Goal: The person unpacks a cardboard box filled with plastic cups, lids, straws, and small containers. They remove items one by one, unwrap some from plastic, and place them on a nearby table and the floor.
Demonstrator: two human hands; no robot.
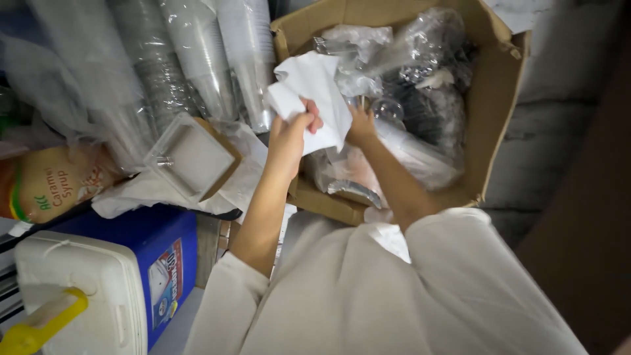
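Note:
My left hand [292, 135] grips a crumpled white sheet of paper or thin plastic [309, 92] and holds it up over the near left part of an open cardboard box [503, 98]. My right hand [361, 125] reaches into the box just behind that sheet, its fingers partly hidden by it; whether it grasps anything I cannot tell. The box is filled with clear plastic bags [420, 39] and bagged dark items [430, 112].
Sleeves of stacked clear plastic cups [197, 59] lean left of the box. A white square tray [194, 158] lies on plastic wrap. A syrup bottle [52, 184] lies at far left. A blue cooler with white lid [105, 283] and yellow handle sits near left. A grey wall is at right.

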